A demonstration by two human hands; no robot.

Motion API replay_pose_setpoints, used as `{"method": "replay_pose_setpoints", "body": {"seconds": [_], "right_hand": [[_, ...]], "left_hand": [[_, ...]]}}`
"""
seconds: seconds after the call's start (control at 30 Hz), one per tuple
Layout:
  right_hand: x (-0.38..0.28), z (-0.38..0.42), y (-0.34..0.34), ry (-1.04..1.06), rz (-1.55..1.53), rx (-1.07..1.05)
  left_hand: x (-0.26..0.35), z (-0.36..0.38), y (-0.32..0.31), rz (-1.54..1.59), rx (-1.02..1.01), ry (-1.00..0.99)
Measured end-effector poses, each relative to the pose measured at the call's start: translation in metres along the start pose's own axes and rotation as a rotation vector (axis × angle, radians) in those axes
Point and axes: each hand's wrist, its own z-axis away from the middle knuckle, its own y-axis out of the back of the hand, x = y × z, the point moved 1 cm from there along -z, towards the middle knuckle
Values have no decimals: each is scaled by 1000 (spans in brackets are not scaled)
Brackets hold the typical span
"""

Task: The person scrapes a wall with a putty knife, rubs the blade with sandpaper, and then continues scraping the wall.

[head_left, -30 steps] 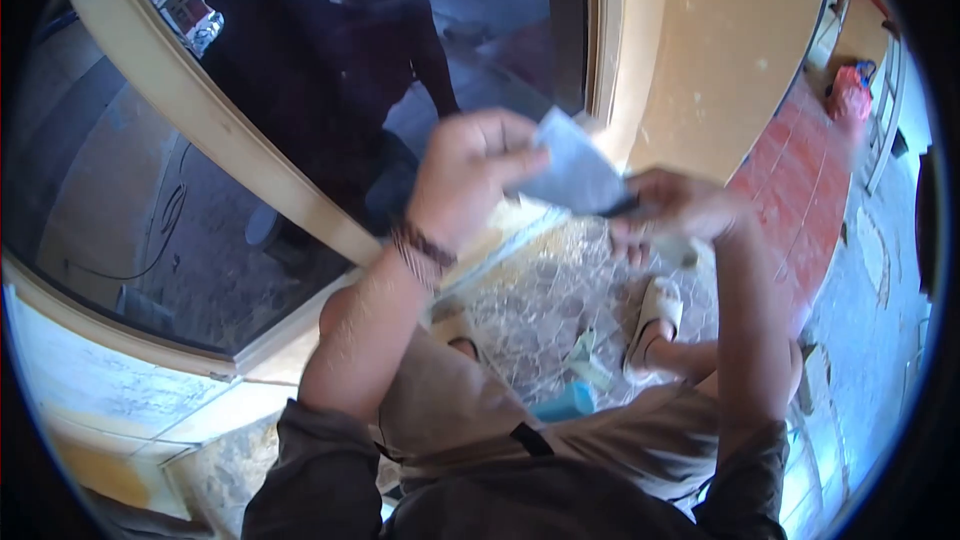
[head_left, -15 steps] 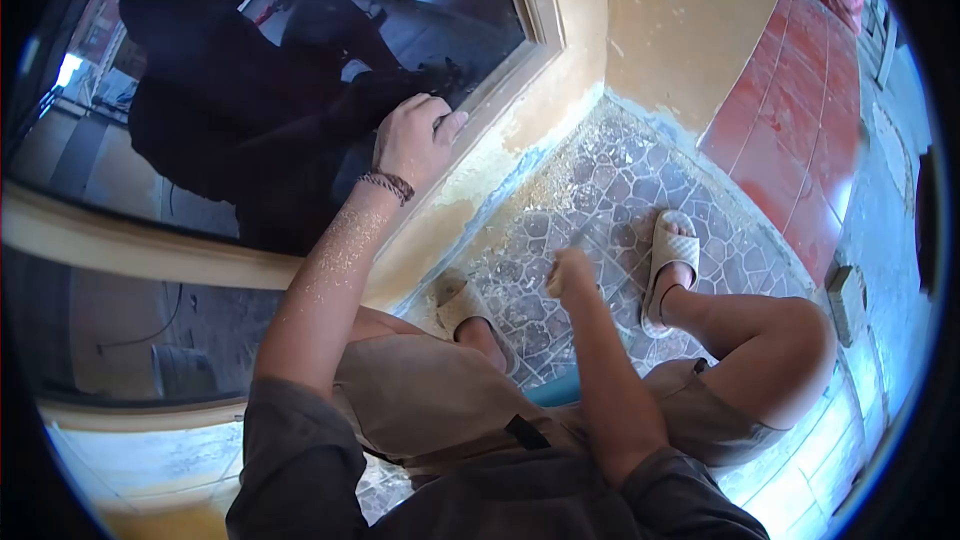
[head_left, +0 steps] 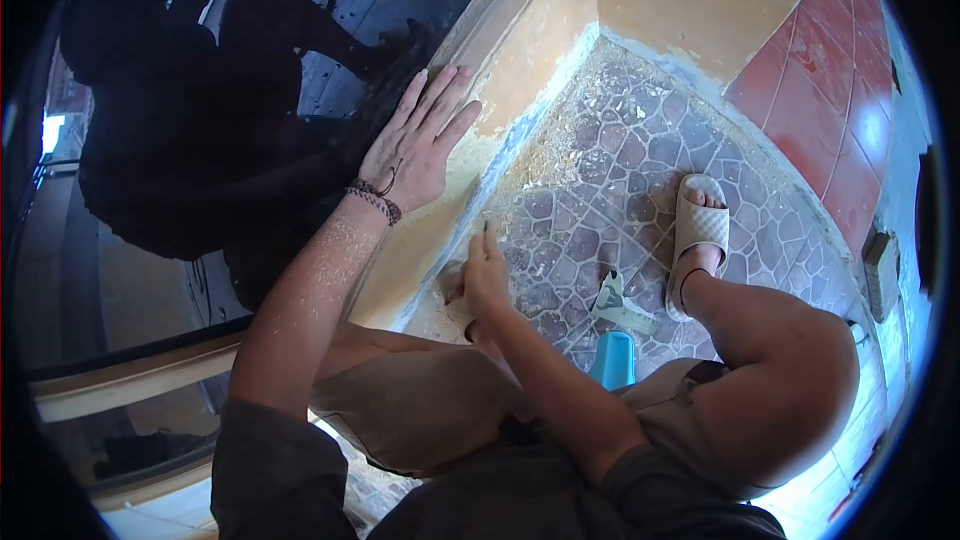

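My left hand (head_left: 415,145) lies flat, fingers spread, against the wooden window frame (head_left: 490,25) beside the dark glass. Pale dust and crumbs speckle its wrist and forearm. Lower down, close to the wall's foot, my right hand (head_left: 485,275) has its fingers stretched out side by side. A small dark tip shows at those fingertips; I cannot make out whether it is a held thing. On the stone-patterned floor (head_left: 570,230) between my feet lies a pale, mottled flat piece (head_left: 622,308) with a dark end. A turquoise plastic thing (head_left: 613,360) stands just behind it, partly hidden by my arm.
The dark window glass (head_left: 200,180) reflects a person. A yellow wall (head_left: 690,10) with peeling paint meets the frame at the corner. Light debris (head_left: 570,150) litters the floor. Red tiles (head_left: 815,70) and a grey block (head_left: 882,275) are to the right.
My left hand has flattened out from a curled grip on the frame. The right hand has moved left towards the wall, from a fist with a blurred greyish thing to stretched fingers.
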Motion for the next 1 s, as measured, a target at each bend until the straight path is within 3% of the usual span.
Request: {"method": "replay_pose_setpoints", "body": {"seconds": [0.13,0.27,0.5,0.6,0.8,0.87,0.9,1.0], "right_hand": [[24,0,-2,67,170,0],[7,-49,4,320,202,131],[-34,-26,-16,347,252,152],[-89,-30,10,3,118,1],[-29,-55,-4,423,484,123],[-58,-49,14,238,358,73],[-78,-44,21,-15,155,22],[-78,-30,14,68,224,-19]], "left_hand": [[-1,-1,-2,-31,-21,-18],[-1,-2,-3,-27,-27,2],[-1,-2,-4,-46,-56,3],[-1,-2,-5,-52,-39,0],[-1,-2,-5,-43,-29,10],[-2,-2,-7,-43,-14,3],[-1,0,-7,-42,-9,1],[-1,-1,-6,-53,-29,13]]}}
